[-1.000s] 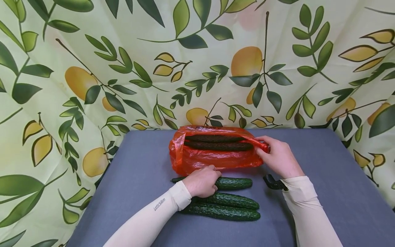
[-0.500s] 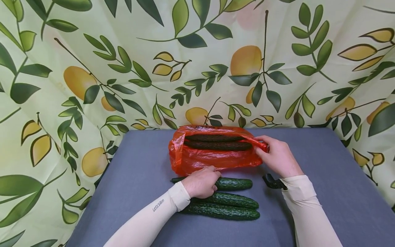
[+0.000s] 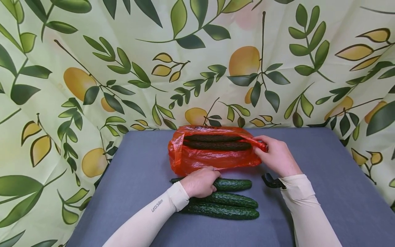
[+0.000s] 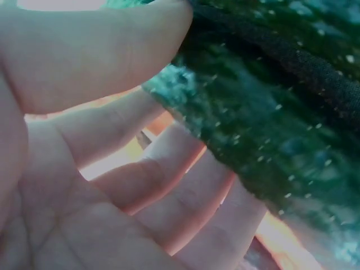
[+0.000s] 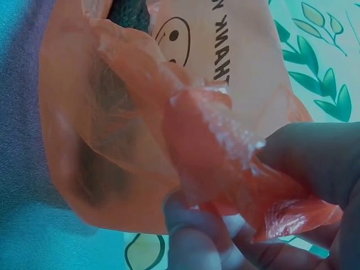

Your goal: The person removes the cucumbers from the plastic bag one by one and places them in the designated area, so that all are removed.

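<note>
A red plastic bag (image 3: 213,161) lies at the back of the table, its mouth spread toward me. Inside it rest two dark cucumbers (image 3: 217,145) side by side. My right hand (image 3: 279,156) pinches the bag's right edge; the right wrist view shows the crumpled plastic (image 5: 208,146) between thumb and fingers. In front of the bag, my left hand (image 3: 200,182) grips the nearest loose cucumber (image 3: 236,184) from above and covers its middle. In the left wrist view, the thumb and fingers (image 4: 180,202) lie on opposite sides of that cucumber (image 4: 270,135).
Two more cucumbers (image 3: 231,211) lie together nearer to me, their left ends partly behind the left hand. A black strap device (image 3: 271,181) sits at the right wrist. Behind the grey-blue table (image 3: 145,154) hangs a cloth (image 3: 123,68) printed with leaves and fruit.
</note>
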### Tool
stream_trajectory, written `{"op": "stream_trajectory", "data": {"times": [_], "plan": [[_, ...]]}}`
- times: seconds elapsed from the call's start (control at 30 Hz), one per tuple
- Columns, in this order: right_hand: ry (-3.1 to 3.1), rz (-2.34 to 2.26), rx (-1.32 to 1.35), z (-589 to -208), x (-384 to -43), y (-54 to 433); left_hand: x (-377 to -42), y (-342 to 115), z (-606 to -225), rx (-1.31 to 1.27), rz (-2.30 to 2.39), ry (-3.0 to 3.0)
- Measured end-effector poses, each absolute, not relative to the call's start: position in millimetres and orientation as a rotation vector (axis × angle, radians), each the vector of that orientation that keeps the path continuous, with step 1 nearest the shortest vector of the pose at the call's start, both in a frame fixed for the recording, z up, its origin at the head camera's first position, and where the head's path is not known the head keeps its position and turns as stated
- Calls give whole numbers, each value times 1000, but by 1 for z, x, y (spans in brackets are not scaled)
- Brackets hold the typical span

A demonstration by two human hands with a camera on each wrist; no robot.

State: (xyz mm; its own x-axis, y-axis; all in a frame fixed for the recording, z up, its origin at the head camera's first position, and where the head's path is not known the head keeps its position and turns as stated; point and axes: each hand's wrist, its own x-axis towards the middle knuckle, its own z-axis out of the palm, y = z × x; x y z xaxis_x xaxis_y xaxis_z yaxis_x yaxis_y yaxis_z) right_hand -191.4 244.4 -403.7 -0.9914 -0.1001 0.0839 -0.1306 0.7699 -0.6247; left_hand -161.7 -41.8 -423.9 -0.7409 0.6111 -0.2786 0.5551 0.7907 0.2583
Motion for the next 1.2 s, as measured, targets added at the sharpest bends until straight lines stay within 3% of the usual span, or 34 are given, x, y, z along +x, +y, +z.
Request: {"op": "stream_trajectory", "data": {"times": [0.4, 0.6, 1.2], "plan": [[-2903, 997, 191, -401, -193, 253, -174, -28, -406, 987, 345, 2677], [-2906, 1001, 175, -404, -191, 255, -195, -7, -397, 920, 340, 2945], [-2882, 1053, 207, -410, -192, 240, -261, 0, -441, 721, 151, 3152]]}}
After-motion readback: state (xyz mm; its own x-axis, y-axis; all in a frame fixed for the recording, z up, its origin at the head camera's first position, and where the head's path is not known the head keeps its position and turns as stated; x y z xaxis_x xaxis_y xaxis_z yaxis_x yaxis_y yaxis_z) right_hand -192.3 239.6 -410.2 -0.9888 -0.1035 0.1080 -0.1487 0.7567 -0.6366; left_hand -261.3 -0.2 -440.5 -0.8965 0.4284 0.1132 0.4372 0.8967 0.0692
